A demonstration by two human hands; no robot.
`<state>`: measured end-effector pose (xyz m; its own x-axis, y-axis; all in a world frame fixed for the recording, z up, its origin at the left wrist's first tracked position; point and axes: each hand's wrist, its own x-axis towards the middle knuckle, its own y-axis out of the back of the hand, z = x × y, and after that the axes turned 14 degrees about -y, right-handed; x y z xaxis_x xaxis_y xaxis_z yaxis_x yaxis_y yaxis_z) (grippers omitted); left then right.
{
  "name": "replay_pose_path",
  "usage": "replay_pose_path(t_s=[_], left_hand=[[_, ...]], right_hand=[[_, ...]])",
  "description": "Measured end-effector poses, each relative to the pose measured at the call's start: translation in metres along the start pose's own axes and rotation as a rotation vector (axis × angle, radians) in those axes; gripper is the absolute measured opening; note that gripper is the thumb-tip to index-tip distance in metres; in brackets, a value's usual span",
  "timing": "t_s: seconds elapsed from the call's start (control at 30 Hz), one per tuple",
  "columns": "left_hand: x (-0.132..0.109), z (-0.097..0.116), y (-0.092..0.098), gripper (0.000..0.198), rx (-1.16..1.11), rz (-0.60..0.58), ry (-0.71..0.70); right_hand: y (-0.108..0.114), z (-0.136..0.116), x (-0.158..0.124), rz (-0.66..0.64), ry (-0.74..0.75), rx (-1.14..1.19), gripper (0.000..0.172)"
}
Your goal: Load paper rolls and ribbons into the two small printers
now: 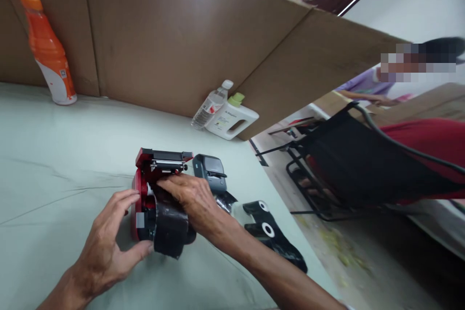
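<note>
A small red and black printer (pixel 137 213) sits on the pale green table with its lid (pixel 163 155) raised. Out of its front hangs a wide, glossy black strip (pixel 170 230) that curls down towards the table. My left hand (pixel 105 242) grips the printer's left side, fingers along the red wall and thumb at the front corner by the strip. My right hand (pixel 191 198) reaches under the lid from the right. Its fingers are bent onto the upper part of the black strip, and their tips are partly hidden inside the printer.
Behind the printer is a dark grey handheld device (pixel 210 172). Black film rolls (pixel 271 232) with white cores lie to the right. A water bottle (pixel 210 106), a white jug (pixel 232 118) and an orange bottle (pixel 51 53) stand against the cardboard wall (pixel 174 43). A black chair (pixel 345 155) and a person are beyond.
</note>
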<state>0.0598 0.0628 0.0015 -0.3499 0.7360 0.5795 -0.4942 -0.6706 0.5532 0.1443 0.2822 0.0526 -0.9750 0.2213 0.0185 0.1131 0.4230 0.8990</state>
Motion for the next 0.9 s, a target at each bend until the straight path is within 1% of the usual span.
replay_pose_path(t_s=[0.13,0.23,0.33,0.4,0.47,0.57,0.67,0.73,0.77,0.83,0.9], left_hand=[[0.001,-0.001,0.0,0.069,0.011,0.002,-0.005],[0.004,0.0,0.001,0.068,0.022,-0.002,-0.009],[0.01,0.003,0.005,0.067,0.034,-0.029,-0.025],[0.015,0.004,0.009,0.062,0.042,-0.04,-0.043],[0.023,0.003,0.012,0.053,0.06,-0.049,-0.076],[0.036,-0.001,0.016,0.045,0.108,-0.078,-0.168],[0.049,-0.007,0.018,0.056,0.152,-0.099,-0.221],[0.056,-0.01,0.018,0.065,0.166,-0.084,-0.243],[0.059,-0.012,0.018,0.066,0.169,-0.073,-0.259],[0.064,-0.014,0.017,0.059,0.187,-0.059,-0.303],[0.066,-0.014,0.016,0.044,0.242,-0.044,-0.351]], right_hand=[[-0.006,0.005,0.008,-0.047,-0.004,-0.015,0.022],[-0.011,0.011,0.014,-0.039,0.005,-0.029,0.02],[-0.011,0.013,0.019,-0.032,0.016,-0.04,0.017],[-0.01,0.01,0.023,-0.06,0.003,-0.063,0.014],[-0.007,0.006,0.026,-0.113,-0.037,-0.118,0.011],[-0.003,-0.001,0.029,-0.169,-0.084,-0.213,0.011],[-0.002,-0.005,0.032,-0.17,-0.111,-0.282,0.015],[-0.002,-0.006,0.032,-0.174,-0.118,-0.31,0.017],[-0.003,-0.006,0.032,-0.175,-0.112,-0.311,0.018],[-0.004,-0.006,0.032,-0.161,-0.085,-0.293,0.022],[-0.005,-0.005,0.031,-0.142,-0.081,-0.287,0.027]])
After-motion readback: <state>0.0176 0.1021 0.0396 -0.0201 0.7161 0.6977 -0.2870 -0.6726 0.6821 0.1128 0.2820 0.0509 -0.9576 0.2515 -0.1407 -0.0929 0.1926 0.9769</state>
